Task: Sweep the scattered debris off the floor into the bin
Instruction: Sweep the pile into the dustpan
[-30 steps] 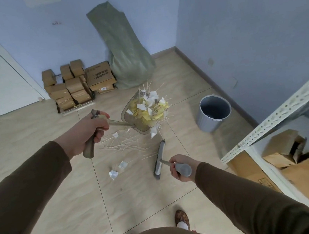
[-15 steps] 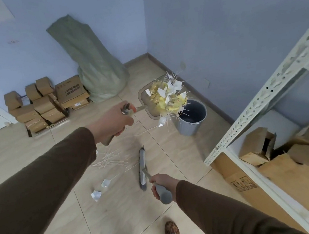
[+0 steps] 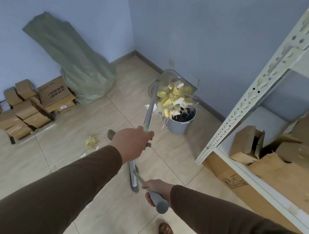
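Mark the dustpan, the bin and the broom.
dustpan (image 3: 172,83), head view, clear back wall of the pan.
bin (image 3: 180,127), head view, grey outer wall.
broom (image 3: 133,176), head view, grey head on the floor.

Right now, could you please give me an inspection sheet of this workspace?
Surface: tiled floor, scraps left near its middle.
Job's things: dustpan tipped over grey bin, debris spilling; broom head on floor.
Clutter: cardboard boxes, green sack against wall.
Grippers: left hand grips dustpan handle; right hand grips broom handle.
Cables: nothing seen.
Surroundings: metal shelf holding torn cartons.
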Tool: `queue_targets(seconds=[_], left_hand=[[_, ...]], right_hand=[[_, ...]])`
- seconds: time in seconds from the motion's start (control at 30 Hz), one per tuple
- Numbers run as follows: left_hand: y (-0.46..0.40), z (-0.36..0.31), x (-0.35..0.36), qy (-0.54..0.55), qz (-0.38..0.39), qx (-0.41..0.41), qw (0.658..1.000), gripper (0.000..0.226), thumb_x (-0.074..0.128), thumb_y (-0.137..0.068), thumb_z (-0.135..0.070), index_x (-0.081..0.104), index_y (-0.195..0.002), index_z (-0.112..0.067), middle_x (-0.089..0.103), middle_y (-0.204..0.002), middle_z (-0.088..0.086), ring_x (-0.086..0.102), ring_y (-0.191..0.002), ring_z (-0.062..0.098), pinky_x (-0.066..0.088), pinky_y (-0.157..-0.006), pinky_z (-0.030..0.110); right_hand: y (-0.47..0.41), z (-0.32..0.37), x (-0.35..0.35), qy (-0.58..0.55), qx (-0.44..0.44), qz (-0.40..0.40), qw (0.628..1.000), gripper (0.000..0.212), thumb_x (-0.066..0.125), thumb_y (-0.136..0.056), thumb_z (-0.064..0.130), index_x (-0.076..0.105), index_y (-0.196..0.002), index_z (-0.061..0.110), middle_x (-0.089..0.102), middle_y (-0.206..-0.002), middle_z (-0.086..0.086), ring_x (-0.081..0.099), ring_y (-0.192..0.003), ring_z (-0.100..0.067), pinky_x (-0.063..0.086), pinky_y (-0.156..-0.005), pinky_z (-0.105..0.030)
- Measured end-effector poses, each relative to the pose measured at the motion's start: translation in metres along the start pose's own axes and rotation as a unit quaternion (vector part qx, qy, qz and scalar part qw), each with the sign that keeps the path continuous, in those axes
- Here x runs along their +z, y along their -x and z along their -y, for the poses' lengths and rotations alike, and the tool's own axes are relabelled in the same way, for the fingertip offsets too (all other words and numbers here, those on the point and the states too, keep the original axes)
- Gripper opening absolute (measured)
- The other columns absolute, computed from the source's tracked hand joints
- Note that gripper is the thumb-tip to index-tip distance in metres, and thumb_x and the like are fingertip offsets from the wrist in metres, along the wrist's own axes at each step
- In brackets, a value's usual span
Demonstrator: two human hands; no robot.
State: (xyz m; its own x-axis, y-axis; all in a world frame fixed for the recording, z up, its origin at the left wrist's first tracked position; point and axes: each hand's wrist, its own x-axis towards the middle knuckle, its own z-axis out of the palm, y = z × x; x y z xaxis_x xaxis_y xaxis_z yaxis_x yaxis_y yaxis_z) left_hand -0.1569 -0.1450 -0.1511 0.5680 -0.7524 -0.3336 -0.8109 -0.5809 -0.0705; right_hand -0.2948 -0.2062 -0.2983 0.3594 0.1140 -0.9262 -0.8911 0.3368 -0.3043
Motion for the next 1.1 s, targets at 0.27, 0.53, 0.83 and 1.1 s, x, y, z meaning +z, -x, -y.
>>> queue_targets(seconds=[0.27,0.53,0.83,1.1], left_hand=[[0.006,-0.008,0.045,-0.085,0.039,0.060,0.994,0.051,0.069,-0.088,-0.010,0.045,-0.132,-0.019,0.050,-0.112,0.012,0.039,-0.048,0.019,0.030,-0.039,0.030],[0.006,-0.002,0.032,-0.094,0.019,0.047,0.994,0.048,0.066,-0.088,-0.007,0.043,-0.129,-0.020,0.049,-0.113,0.010,0.038,-0.049,0.020,0.029,-0.040,0.031],[0.019,0.013,0.011,-0.098,-0.014,0.004,0.995,0.048,0.058,-0.090,-0.005,0.041,-0.132,-0.022,0.047,-0.113,0.008,0.032,-0.046,0.017,0.023,-0.040,0.031],[0.026,0.030,0.014,-0.072,-0.023,-0.031,0.997,0.050,0.061,-0.086,-0.006,0.040,-0.127,-0.027,0.047,-0.104,0.003,0.040,-0.050,0.015,0.037,-0.044,0.032]], right_hand=[[-0.003,-0.001,0.001,0.011,-0.002,0.013,1.000,0.007,0.050,-0.096,0.017,0.045,-0.095,0.012,0.045,-0.061,-0.002,0.046,-0.039,-0.005,0.043,-0.040,-0.017],[-0.001,-0.003,0.001,0.014,0.005,0.013,1.000,0.009,0.051,-0.096,0.018,0.046,-0.093,0.012,0.045,-0.063,-0.002,0.047,-0.036,-0.004,0.043,-0.039,-0.015],[0.001,-0.005,0.002,0.035,0.010,0.011,0.999,0.010,0.054,-0.095,0.018,0.047,-0.094,0.011,0.046,-0.062,-0.002,0.046,-0.037,-0.005,0.044,-0.038,-0.016],[0.016,0.007,0.004,0.061,-0.006,0.019,0.998,0.010,0.053,-0.096,0.017,0.050,-0.100,0.008,0.046,-0.068,-0.003,0.045,-0.032,-0.005,0.041,-0.035,-0.015]])
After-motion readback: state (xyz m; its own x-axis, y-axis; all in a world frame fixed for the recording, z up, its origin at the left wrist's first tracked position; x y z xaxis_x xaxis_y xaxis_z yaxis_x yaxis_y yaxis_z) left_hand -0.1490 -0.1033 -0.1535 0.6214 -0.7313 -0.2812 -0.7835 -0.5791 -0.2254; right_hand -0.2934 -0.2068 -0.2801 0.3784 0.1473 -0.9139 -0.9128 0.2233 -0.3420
